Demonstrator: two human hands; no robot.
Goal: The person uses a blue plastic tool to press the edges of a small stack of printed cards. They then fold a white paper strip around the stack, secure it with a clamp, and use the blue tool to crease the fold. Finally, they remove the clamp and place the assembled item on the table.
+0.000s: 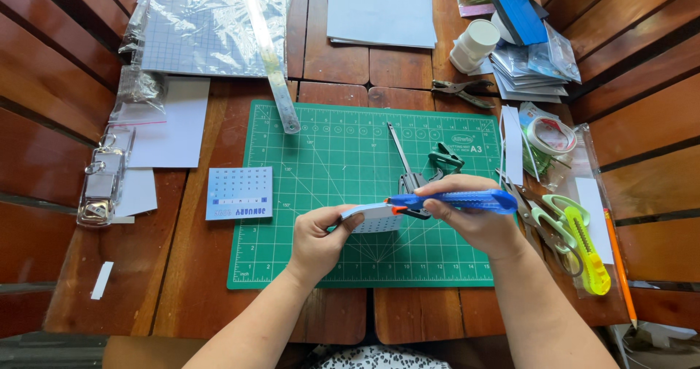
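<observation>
The counter (pixel 343 70) is glossy reddish wood planks; the green cutting mat (pixel 321 150) looks matt rubbery; the blue cutter (pixel 459 201) is smooth plastic; the small card (pixel 375 219) is matt paper.

The setting was a home craft desk for paper work. A green gridded cutting mat (pixel 350 187) lay at the centre of a brown wooden slatted table (pixel 182 267). A clear ruler (pixel 275 77) and wrapped sheets (pixel 211 22) lay far left, with binder rings (pixel 102 183) at the left edge. Scissors (pixel 547 219), a yellow-green utility knife (pixel 587 252), tape (pixel 548 132) and pliers (pixel 461 90) lay to the right.
</observation>
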